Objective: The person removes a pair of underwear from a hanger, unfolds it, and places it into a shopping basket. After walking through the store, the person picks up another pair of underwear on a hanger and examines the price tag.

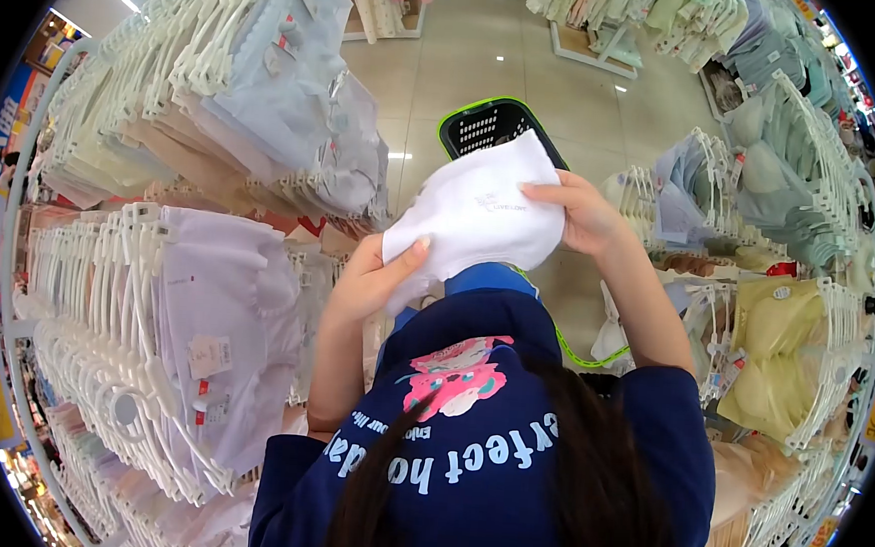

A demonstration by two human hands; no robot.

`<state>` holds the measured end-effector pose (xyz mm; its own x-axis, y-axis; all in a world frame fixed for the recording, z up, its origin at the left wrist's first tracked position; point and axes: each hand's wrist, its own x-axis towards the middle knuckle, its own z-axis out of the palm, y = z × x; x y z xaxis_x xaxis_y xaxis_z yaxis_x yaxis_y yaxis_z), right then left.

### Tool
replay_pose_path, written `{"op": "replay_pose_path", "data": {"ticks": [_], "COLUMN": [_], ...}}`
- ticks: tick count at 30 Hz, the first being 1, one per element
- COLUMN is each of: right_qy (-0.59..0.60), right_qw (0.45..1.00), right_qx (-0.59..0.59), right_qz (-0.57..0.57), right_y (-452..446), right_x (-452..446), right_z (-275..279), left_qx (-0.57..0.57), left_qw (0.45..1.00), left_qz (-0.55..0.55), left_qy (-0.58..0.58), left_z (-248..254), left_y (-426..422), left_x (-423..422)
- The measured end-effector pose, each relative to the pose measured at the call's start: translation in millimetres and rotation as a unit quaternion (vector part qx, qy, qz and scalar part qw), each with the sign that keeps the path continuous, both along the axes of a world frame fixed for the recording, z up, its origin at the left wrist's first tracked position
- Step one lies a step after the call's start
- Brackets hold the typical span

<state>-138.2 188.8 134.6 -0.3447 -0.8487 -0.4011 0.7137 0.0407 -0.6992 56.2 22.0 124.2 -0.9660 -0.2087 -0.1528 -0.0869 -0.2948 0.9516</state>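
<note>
A white cloth garment (481,216) with small grey lettering is stretched between my two hands in front of my chest. My left hand (377,275) pinches its lower left edge, thumb on top. At the upper right edge, my right hand (583,212) grips the cloth between thumb and fingers. The exact kind of garment cannot be made out. Behind it on the floor stands a black shopping basket (471,127) with a green rim, partly covered by the cloth.
Racks of pale underwear (220,310) on white hangers line my left side. To the right hang bras, among them a yellow one (775,359). A bright green strip (582,361) shows beside my body. Tiled floor (461,49) runs ahead between the racks.
</note>
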Motion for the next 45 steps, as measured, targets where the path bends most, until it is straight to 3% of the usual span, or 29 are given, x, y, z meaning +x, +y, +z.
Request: {"op": "replay_pose_path", "data": {"ticks": [3,6,7,8,11,12,14,15,16,18,21,25,28,31,34,37,38,40,41,42,43,45], "right_qy": [0.129,0.318,0.383,0.533,0.668,0.538,0.274,0.112,0.025,-0.146,-0.42,-0.444,-0.302,-0.278,-0.377,-0.373,-0.321,-0.198,-0.135,0.06,0.415,0.641], "right_qw": [0.99,0.945,0.919,0.838,0.74,0.829,0.926,0.945,0.96,0.961,0.82,0.815,0.931,0.947,0.885,0.873,0.9,0.962,0.98,0.991,0.904,0.747], "right_qx": [0.05,0.078,0.081,0.106,-0.073,-0.135,-0.206,-0.238,-0.189,-0.083,-0.315,-0.32,-0.178,-0.148,-0.264,-0.307,-0.286,-0.155,-0.085,-0.022,-0.086,0.112], "right_qz": [-0.006,0.025,0.043,0.037,0.036,0.074,0.158,0.196,0.205,0.218,0.227,0.191,0.104,0.065,0.069,0.066,0.066,0.104,0.122,0.118,0.047,0.136], "right_y": [4,5,5,3,-15,-22,-35,-41,-43,-47,-64,-59,-51,-46,-46,-43,-40,-47,-51,-52,-59,-52], "right_x": [0,-1,1,2,-9,-6,7,15,20,27,37,46,45,42,28,9,5,6,9,16,26,45], "right_z": [-11,-15,-11,-4,-24,-32,-34,-41,-46,-60,-106,-106,-91,-94,-127,-133,-131,-116,-106,-71,-81,-38], "left_qx": [-0.082,-0.118,-0.124,-0.138,-0.163,-0.16,-0.136,-0.115,-0.093,-0.07,-0.099,-0.185,-0.346,-0.538,-0.667,-0.642,-0.607,-0.325,-0.168,0.03,0.273,0.416], "left_qw": [0.995,0.991,0.99,0.988,0.985,0.986,0.99,0.993,0.995,0.996,0.992,0.977,0.927,0.833,0.716,0.727,0.76,0.892,0.924,0.948,0.944,0.903], "left_qz": [0.054,0.07,0.066,0.061,0.048,0.046,0.038,0.034,0.03,0.031,0.046,0.072,0.104,0.123,0.205,0.241,0.223,0.299,0.325,0.312,0.182,0.105], "left_qy": [0.009,-0.005,-0.014,-0.016,-0.017,-0.013,-0.011,-0.012,-0.014,-0.04,-0.058,-0.081,-0.098,-0.048,0.005,0.034,0.055,0.096,0.109,0.058,0.012,-0.023], "left_z": [23,27,27,28,38,42,45,45,44,42,35,22,11,11,5,-9,-18,-49,-58,-54,-77,-90], "left_y": [7,7,5,4,0,0,-3,-6,-9,-16,-16,-18,-23,-18,-9,1,4,19,30,40,22,15], "left_x": [0,0,0,-1,-10,-13,-20,-24,-27,-32,-37,-41,-44,-51,-60,-67,-69,-86,-94,-100,-86,-87]}}
